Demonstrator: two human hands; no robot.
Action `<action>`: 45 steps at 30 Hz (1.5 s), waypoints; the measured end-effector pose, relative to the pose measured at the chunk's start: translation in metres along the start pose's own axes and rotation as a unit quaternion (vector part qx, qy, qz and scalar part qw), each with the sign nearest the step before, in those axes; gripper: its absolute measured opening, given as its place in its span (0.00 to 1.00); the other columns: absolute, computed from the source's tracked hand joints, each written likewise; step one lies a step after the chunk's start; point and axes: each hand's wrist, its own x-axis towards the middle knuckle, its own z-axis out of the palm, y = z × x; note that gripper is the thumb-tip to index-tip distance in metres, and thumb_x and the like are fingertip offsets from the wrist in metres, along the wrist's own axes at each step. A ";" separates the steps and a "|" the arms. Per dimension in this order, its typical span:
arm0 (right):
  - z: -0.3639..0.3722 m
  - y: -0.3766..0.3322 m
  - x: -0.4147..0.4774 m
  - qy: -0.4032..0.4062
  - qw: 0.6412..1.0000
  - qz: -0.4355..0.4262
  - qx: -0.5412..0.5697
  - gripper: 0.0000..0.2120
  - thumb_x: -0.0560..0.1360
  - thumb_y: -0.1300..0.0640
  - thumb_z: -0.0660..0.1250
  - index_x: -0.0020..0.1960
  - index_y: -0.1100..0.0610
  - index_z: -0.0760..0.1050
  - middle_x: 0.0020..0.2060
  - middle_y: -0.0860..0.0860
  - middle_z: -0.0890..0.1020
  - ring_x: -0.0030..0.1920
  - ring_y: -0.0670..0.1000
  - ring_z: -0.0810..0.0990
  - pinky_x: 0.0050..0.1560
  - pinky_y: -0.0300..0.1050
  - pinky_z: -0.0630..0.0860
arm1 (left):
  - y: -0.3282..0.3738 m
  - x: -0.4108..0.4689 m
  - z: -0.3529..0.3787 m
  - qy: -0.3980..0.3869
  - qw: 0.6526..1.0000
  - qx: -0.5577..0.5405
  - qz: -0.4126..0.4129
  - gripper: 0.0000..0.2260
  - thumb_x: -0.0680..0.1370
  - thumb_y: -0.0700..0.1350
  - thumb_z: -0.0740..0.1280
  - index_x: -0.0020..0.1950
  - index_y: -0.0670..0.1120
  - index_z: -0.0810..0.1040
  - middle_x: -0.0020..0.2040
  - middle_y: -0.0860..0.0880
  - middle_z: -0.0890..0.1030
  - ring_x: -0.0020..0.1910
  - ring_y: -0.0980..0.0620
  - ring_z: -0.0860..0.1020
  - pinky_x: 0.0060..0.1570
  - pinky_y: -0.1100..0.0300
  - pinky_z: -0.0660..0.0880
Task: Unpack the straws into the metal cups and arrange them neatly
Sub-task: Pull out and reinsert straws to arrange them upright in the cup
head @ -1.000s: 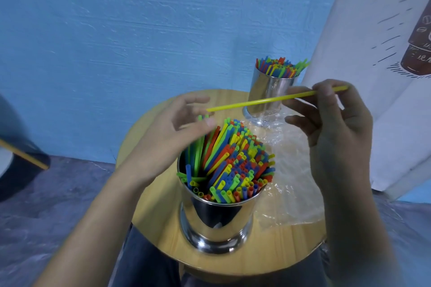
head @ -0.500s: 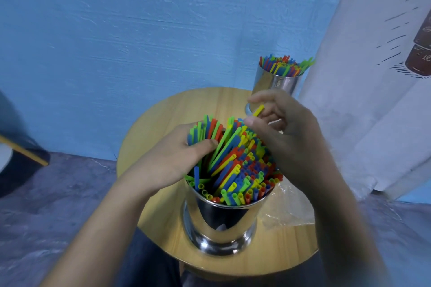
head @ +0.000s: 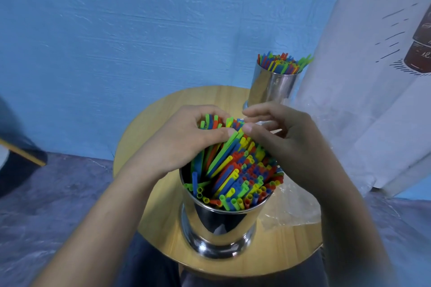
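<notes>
Your right hand (head: 291,144) has dropped onto the straws (head: 242,175) in the centre metal cup (head: 221,223), grip unclear; your left hand (head: 184,140) grips a bunch.

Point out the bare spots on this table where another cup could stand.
Bare wood lies along the table's back rim, left of the far cup, and down its left side beside the near cup. Crowded: the right side, under plastic wrap, and mid-table, where the left hand and right hand grip the straws.
</notes>
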 end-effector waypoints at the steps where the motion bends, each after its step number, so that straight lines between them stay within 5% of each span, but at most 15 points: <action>1: 0.000 0.001 0.000 -0.010 1.000 0.009 0.000 0.15 0.75 0.38 0.65 0.58 0.40 0.81 0.49 0.36 0.84 0.52 0.40 0.83 0.52 0.53 0.83 | -0.001 0.001 0.001 0.008 1.000 0.002 0.002 0.02 0.78 0.47 0.73 0.50 0.51 0.84 0.44 0.53 0.87 0.43 0.56 0.86 0.42 0.61 0.83; 17: -0.004 0.001 0.008 -0.075 0.993 -0.017 0.090 0.09 0.83 0.59 0.66 0.55 0.47 0.82 0.45 0.45 0.87 0.48 0.45 0.86 0.48 0.43 0.84 | -0.005 -0.004 0.005 0.047 0.999 0.007 0.002 0.03 0.80 0.44 0.70 0.47 0.49 0.83 0.42 0.51 0.86 0.40 0.56 0.86 0.36 0.65 0.80; 24: -0.002 0.003 0.008 -0.068 0.994 -0.017 0.086 0.08 0.82 0.58 0.66 0.56 0.47 0.81 0.44 0.45 0.87 0.49 0.45 0.86 0.48 0.43 0.84 | -0.005 -0.005 0.006 0.070 0.997 -0.019 0.008 0.02 0.79 0.45 0.72 0.46 0.51 0.83 0.43 0.49 0.86 0.41 0.54 0.86 0.36 0.63 0.80; 32: 0.000 0.005 0.009 -0.050 0.996 -0.037 0.057 0.07 0.80 0.51 0.66 0.54 0.42 0.81 0.46 0.41 0.85 0.50 0.44 0.84 0.46 0.41 0.81 | 0.000 -0.001 0.007 0.085 0.994 0.002 0.063 0.01 0.78 0.43 0.73 0.48 0.48 0.82 0.39 0.51 0.79 0.35 0.64 0.77 0.35 0.74 0.71; 40: -0.002 0.005 0.007 -0.035 0.998 -0.031 0.044 0.10 0.80 0.49 0.62 0.55 0.45 0.82 0.47 0.40 0.85 0.52 0.44 0.84 0.48 0.43 0.83 | 0.006 0.008 -0.002 0.072 0.993 0.017 0.091 0.03 0.76 0.51 0.72 0.44 0.53 0.82 0.47 0.48 0.84 0.47 0.57 0.81 0.52 0.56 0.77; 45: -0.003 0.006 0.004 -0.035 0.998 -0.035 0.043 0.09 0.83 0.55 0.64 0.55 0.47 0.82 0.47 0.41 0.85 0.52 0.44 0.84 0.47 0.41 0.82 | 0.016 0.011 -0.004 0.114 0.983 -0.039 0.135 0.02 0.79 0.43 0.73 0.46 0.48 0.82 0.42 0.48 0.84 0.44 0.53 0.82 0.51 0.57 0.77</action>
